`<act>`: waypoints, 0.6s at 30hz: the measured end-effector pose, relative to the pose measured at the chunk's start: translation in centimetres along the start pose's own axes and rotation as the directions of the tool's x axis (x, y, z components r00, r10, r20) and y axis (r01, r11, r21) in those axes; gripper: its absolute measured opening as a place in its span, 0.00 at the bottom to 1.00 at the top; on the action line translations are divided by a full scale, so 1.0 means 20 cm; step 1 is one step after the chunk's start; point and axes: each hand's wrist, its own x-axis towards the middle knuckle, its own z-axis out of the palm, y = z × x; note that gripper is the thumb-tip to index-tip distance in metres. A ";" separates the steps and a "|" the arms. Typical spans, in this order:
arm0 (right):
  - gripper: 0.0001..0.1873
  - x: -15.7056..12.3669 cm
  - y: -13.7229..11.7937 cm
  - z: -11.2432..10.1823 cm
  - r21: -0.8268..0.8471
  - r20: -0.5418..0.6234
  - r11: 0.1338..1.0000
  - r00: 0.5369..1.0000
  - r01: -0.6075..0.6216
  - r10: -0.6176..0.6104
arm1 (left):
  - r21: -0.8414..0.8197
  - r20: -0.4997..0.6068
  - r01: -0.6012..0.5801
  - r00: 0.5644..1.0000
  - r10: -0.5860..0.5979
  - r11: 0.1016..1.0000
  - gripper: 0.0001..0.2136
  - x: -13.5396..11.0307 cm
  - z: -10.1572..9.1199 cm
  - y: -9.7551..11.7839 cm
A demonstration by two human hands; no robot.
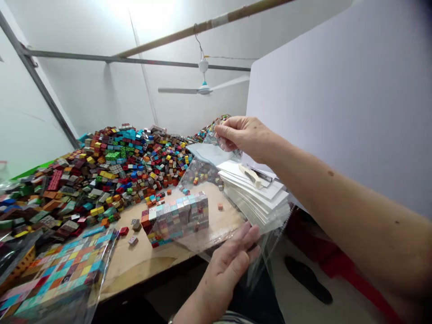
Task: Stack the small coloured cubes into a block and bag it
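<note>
My right hand (245,137), raised above the table, pinches the upper edge of a clear plastic bag (197,173). The bag hangs slantwise from there towards my left hand (231,265), partly in front of a block of small coloured cubes (178,216). My left hand is low at the table's front edge, its fingers stretched out against the loose plastic. The cube block stands upright on the table; I cannot tell whether any of it is inside the bag. Right of it lies a stack of white cards (253,193), with a cream-handled cutter (250,175) on top.
A large heap of loose coloured cubes (124,157) covers the back and left of the wooden table (135,265). A plastic-wrapped cube panel (64,274) lies at the front left. A white board (337,103) rises at the right. A ceiling fan (204,87) hangs behind.
</note>
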 end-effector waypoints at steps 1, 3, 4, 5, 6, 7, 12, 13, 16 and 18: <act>0.14 0.00 0.00 0.01 0.008 0.014 1.000 1.000 -0.009 0.009 | 0.035 0.034 -0.009 0.999 0.008 0.999 0.23 0.01 0.00 0.03; 0.14 0.00 -0.01 0.03 0.020 0.038 0.999 0.999 -0.031 0.030 | 0.163 0.085 0.007 0.996 -0.021 0.987 0.30 0.01 0.00 0.10; 0.13 0.00 -0.01 0.04 0.025 0.051 0.999 0.998 -0.037 0.036 | 0.244 0.102 0.026 0.993 -0.052 0.969 0.34 0.02 0.00 0.14; 0.13 0.00 -0.01 0.05 0.031 0.064 0.999 0.997 -0.042 0.040 | 0.339 0.119 0.044 0.989 -0.089 0.940 0.37 0.02 0.00 0.18; 0.13 0.00 -0.01 0.05 0.036 0.077 0.998 0.996 -0.046 0.043 | 0.434 0.137 0.047 0.984 -0.117 0.900 0.40 0.02 0.00 0.21; 0.12 0.00 -0.01 0.06 0.039 0.087 0.998 0.995 -0.048 0.045 | 0.523 0.160 0.033 0.978 -0.136 0.852 0.42 0.01 -0.01 0.22; 0.11 -0.02 0.01 0.06 0.006 0.116 1.000 0.993 -0.028 0.027 | 0.735 0.204 -0.017 0.959 -0.197 0.678 0.33 -0.02 -0.09 0.20; 0.11 -0.03 0.01 0.06 0.001 0.126 1.000 0.992 -0.014 0.014 | 0.758 0.189 -0.021 0.963 -0.190 0.652 0.31 -0.02 -0.11 0.19; 0.13 -0.05 0.02 0.07 0.013 0.156 1.000 0.988 0.010 -0.012 | 0.815 0.166 -0.094 0.983 -0.076 0.572 0.23 -0.01 -0.11 0.19; 0.12 -0.06 0.03 0.10 0.027 0.172 1.000 0.985 -0.002 -0.003 | 0.824 0.162 -0.148 0.987 0.023 0.547 0.19 0.03 -0.08 0.21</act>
